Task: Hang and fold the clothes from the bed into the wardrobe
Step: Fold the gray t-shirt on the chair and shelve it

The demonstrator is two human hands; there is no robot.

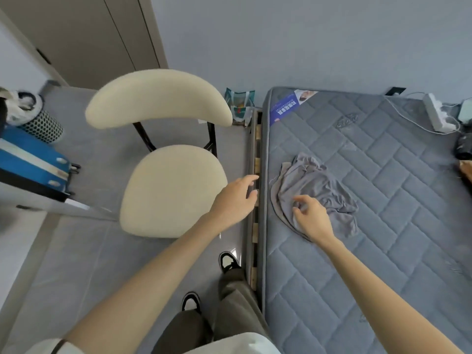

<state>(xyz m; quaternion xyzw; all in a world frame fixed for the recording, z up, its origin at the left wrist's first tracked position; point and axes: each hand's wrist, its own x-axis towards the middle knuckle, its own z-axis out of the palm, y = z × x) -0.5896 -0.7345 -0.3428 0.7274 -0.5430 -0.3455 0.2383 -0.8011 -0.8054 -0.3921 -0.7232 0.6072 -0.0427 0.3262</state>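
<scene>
I count just one piece of clothing on the bed: a grey garment, crumpled in a heap on the mattress near its left edge, at about one o'clock from where I stand. My right grip is at the heap's near side, fingers curled down onto the cloth. I cannot tell whether I have any of it pinched. My left grip is loose and empty, fingers half straight, over the bed frame at twelve o'clock, just beside the heap.

The cloth looks thin, soft and light, so I expect it to sag and slip. I judge it best taken by a hem or seam with both grips, then shaken flat.

One cream chair stands at eleven o'clock. What I take for the wardrobe is beyond it at ten.
</scene>
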